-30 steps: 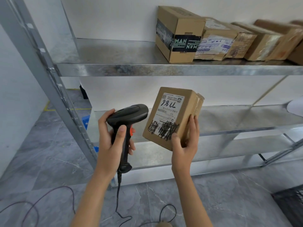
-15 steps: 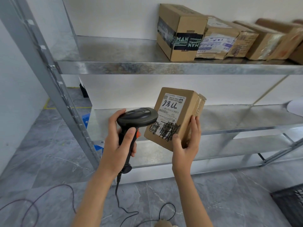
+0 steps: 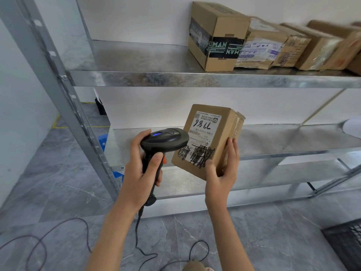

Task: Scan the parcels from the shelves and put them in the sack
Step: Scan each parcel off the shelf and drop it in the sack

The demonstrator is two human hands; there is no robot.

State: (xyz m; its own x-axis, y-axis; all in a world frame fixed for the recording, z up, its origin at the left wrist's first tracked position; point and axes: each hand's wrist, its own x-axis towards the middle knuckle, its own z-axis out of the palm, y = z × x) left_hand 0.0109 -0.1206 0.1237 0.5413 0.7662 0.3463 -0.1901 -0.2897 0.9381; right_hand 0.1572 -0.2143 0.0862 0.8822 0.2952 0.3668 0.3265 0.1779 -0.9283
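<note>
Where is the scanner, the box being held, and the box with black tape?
scanner [image 3: 165, 138], head view, top of its black head.
held box [image 3: 218, 130], head view, bare cardboard beside its label.
black-taped box [image 3: 224, 30], head view, plain cardboard above the tape.

Grey marble-patterned floor lies below a white wall. Dark cables loop across the floor at left. A black mesh crate sits at lower right, and a blue bin shows behind the upright.

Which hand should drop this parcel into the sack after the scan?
Right hand: it already holds the labelled parcel. The left hand is occupied gripping the barcode scanner.
</note>
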